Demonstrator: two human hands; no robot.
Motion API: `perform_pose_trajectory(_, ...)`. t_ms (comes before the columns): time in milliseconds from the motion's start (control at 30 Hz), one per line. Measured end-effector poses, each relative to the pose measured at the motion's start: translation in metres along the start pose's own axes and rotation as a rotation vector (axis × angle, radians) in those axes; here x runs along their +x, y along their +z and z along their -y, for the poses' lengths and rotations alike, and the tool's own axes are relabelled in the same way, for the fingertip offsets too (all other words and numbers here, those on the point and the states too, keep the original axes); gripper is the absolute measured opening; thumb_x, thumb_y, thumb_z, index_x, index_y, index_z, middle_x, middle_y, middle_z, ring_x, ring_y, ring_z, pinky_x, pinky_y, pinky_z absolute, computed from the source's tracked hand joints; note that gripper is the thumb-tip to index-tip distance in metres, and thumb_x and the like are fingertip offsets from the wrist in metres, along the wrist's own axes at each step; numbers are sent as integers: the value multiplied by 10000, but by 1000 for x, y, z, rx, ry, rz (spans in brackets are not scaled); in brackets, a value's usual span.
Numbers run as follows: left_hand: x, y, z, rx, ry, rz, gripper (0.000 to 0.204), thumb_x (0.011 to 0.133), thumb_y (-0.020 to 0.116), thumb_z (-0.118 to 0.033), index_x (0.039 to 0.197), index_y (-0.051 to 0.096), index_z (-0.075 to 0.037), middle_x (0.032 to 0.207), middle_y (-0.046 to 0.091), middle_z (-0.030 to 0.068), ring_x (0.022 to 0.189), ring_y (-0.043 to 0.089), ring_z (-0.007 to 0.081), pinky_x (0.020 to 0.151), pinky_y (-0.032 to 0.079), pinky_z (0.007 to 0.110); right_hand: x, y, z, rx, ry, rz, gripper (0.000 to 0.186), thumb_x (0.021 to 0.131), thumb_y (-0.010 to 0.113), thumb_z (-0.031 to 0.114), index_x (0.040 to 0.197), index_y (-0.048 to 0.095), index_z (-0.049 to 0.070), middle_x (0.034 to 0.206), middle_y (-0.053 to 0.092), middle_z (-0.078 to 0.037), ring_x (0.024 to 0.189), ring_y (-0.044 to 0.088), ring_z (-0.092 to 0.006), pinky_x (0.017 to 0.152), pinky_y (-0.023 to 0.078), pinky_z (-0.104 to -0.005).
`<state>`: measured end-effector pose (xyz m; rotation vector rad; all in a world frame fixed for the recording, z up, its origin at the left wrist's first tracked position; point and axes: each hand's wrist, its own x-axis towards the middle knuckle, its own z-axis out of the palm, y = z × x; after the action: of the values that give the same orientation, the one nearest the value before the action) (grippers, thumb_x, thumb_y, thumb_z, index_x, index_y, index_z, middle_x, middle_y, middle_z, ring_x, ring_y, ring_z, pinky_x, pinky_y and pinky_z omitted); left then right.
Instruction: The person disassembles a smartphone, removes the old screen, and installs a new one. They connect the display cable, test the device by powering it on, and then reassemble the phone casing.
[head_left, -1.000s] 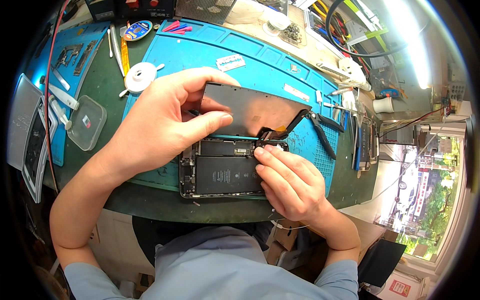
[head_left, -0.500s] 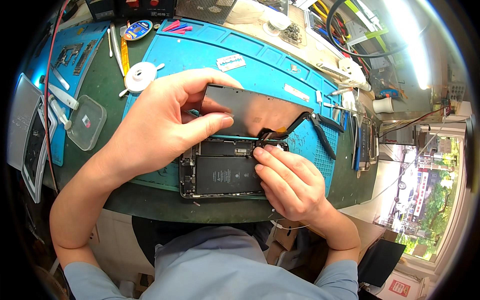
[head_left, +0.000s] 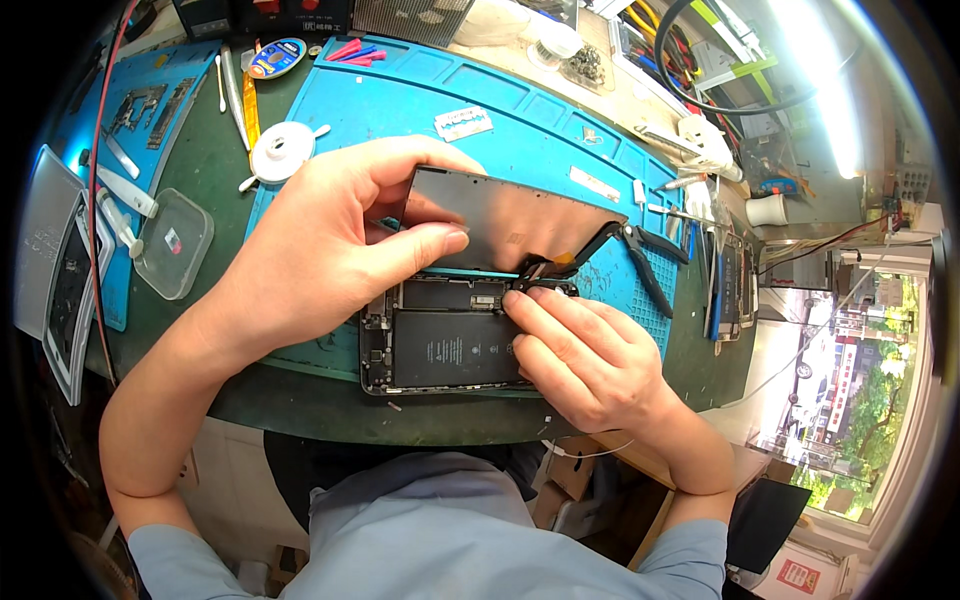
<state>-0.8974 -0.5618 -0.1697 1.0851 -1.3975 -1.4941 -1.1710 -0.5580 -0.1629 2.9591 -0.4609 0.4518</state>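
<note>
An opened phone (head_left: 455,350) lies in front of me, its dark battery and inner parts showing. My left hand (head_left: 320,250) pinches the lifted screen panel (head_left: 500,220) between thumb and fingers, its back side tilted toward me. Dark flex cables (head_left: 545,269) join the panel to the phone body at the right end. There, the fingertips of my right hand (head_left: 590,355) press down close together on the phone's inside, just below the cables. Whatever lies under those fingertips is hidden.
Under the phone is a blue work mat (head_left: 380,105). Black cutting pliers (head_left: 648,270) lie right of the panel. A white spool (head_left: 282,153), a clear plastic box (head_left: 174,245) and a tablet-like frame (head_left: 75,290) are at left. Blades (head_left: 463,123) lie beyond my hands.
My right hand has shifted slightly, its fingertips a little further left and its wrist further right. The left hand and the screen panel stay nearly still.
</note>
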Motion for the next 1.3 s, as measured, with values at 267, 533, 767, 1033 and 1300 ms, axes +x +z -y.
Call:
perform_pose_trajectory(267,0,-1,2,19,-13,-9,364,943,672,36,1296,601,-18,1017,724,28,948,651,65,860,530,233,2,1,5,23,17,-35,119,890,664,112,916,651,-4,1121,730,-180,992,722,-295,811,605,-360)
perform_pose_trajectory(533,-1,-1,4,18,0,-9,360,946,665,45,1295,597,-9,1019,715,23,959,647,61,865,528,230,-5,10,6,76,93,-150,121,899,679,126,923,671,7,1075,739,-158,951,737,-262,803,616,-344)
perform_pose_trajectory(767,2,0,5,1,-1,-11,358,950,660,43,1299,595,-9,1016,713,22,961,649,63,864,529,231,-3,8,5,104,114,-150,124,905,675,119,946,667,2,1086,737,-161,955,732,-267,798,613,-341)
perform_pose_trajectory(1033,1,-2,3,36,10,8,362,951,660,41,1304,597,-10,1043,722,38,991,661,78,899,535,243,-4,8,5,143,124,-134,268,854,725,103,1080,648,-18,1114,730,-160,966,724,-286,789,605,-348)
perform_pose_trajectory(1300,3,-3,2,5,-15,21,358,954,674,16,1302,596,-7,1077,715,43,1034,667,101,933,535,260,-7,7,5,190,149,-171,316,773,752,71,1066,670,-15,1102,731,-143,977,718,-271,801,593,-367)
